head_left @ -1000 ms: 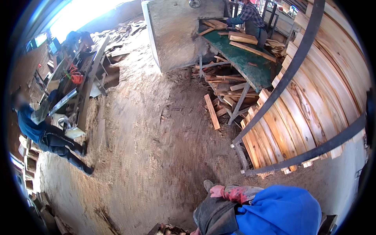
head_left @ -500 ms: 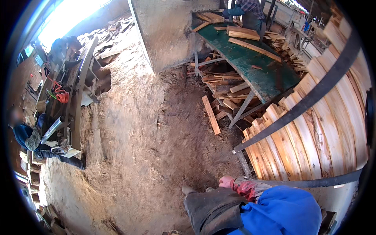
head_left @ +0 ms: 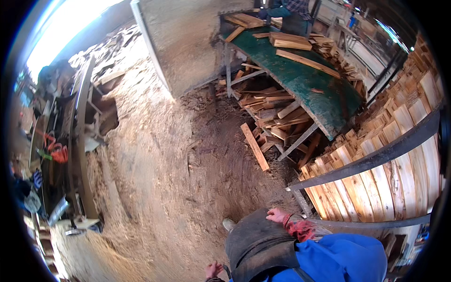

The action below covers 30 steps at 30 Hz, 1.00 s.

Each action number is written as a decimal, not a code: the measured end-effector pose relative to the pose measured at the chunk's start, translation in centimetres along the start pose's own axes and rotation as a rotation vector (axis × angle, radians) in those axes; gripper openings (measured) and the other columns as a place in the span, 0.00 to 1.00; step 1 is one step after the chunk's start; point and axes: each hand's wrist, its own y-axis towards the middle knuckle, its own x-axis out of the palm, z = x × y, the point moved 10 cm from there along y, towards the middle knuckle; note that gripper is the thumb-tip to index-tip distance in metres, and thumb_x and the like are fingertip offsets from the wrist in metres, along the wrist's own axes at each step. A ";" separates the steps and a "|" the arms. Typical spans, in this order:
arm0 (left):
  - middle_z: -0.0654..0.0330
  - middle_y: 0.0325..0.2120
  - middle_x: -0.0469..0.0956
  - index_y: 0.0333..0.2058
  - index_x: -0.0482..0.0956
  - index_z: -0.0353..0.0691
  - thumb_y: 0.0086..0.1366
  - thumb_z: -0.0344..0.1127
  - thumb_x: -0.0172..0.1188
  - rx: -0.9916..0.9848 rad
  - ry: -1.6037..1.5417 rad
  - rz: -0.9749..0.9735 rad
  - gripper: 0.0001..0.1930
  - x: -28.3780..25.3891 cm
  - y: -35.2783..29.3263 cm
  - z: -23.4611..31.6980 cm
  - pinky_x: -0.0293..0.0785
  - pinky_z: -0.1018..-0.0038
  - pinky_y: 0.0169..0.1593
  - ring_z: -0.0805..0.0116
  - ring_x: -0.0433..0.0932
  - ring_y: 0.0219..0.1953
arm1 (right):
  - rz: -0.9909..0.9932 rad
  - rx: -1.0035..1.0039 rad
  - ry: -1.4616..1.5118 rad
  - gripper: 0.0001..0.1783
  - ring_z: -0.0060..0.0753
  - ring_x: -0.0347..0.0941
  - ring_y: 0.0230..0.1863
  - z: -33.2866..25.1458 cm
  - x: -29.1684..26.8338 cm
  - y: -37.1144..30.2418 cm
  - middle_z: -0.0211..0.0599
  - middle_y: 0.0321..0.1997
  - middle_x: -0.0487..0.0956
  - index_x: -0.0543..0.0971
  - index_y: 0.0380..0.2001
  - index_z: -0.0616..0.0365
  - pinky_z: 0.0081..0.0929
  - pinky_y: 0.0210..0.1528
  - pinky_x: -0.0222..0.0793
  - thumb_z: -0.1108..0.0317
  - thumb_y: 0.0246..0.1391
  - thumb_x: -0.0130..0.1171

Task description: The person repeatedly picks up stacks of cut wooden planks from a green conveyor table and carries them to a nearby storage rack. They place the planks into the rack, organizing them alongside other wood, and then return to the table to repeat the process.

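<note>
While holding the right hand [head_left: 277,215] over the dark apron [head_left: 263,239], grips nothing visible, with fingers loosely curled and parted, probably just at rest. Lets the left hand [head_left: 214,270] hang lower beside the apron, half open around nothing visible; too small near the bottom edge for making out the palm. Just beyond the right hand, farther right, find the stacked boards [head_left: 376,192], packed tightly side by side, likely to save room, and fenced by 2 dark bars [head_left: 371,163], presumably against spilling. Cannot see the stack's right end, lost in the black rim. Farther off, find 1 loose board [head_left: 254,146] flat on the floor, perhaps an outlier of the offcut pile [head_left: 277,105], heaped under the green table [head_left: 310,101] probably for clear walking space. At left, note an orange coil [head_left: 59,154] by the bench [head_left: 82,136], perhaps placed for ready use, amid blurred clutter. On the tabletop, see planks [head_left: 291,43], likely laid within reach of a co-worker [head_left: 297,9], cut off by the upper edge. Farthest, upper left, meet white glare [head_left: 70,28], hiding everything beyond.
</note>
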 end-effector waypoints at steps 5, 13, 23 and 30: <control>0.44 0.32 0.79 0.45 0.65 0.27 0.63 0.41 0.61 0.149 0.160 0.030 0.23 3.8 0.5 22.1 0.83 0.59 0.33 0.51 0.82 0.32 | 0.238 0.099 0.158 0.27 0.35 0.79 0.44 0.2 -6.9 2.7 0.42 0.42 0.82 0.79 0.46 0.60 0.30 0.49 0.72 0.52 0.49 0.64; 0.53 0.27 0.79 0.35 0.73 0.31 0.63 0.42 0.60 0.228 0.272 0.026 0.16 13.5 1.4 35.7 0.81 0.65 0.31 0.60 0.80 0.28 | 0.652 0.120 0.272 0.23 0.39 0.80 0.41 -1.5 -24.4 11.0 0.46 0.38 0.82 0.80 0.43 0.61 0.31 0.43 0.75 0.57 0.46 0.66; 0.58 0.23 0.77 0.29 0.74 0.35 0.63 0.42 0.60 -0.036 0.403 -0.007 0.15 25.9 3.0 37.0 0.80 0.68 0.30 0.64 0.79 0.24 | 0.992 -0.161 0.132 0.21 0.48 0.72 0.47 -15.1 -50.9 19.9 0.48 0.46 0.73 0.77 0.44 0.62 0.37 0.48 0.71 0.65 0.45 0.64; 0.58 0.22 0.77 0.27 0.73 0.36 0.63 0.42 0.60 -0.034 0.473 -0.025 0.15 31.1 7.1 47.3 0.80 0.68 0.30 0.65 0.79 0.23 | 1.300 -0.041 -0.177 0.28 0.52 0.61 0.58 -19.4 -63.6 23.7 0.46 0.55 0.66 0.74 0.51 0.56 0.46 0.56 0.62 0.63 0.43 0.64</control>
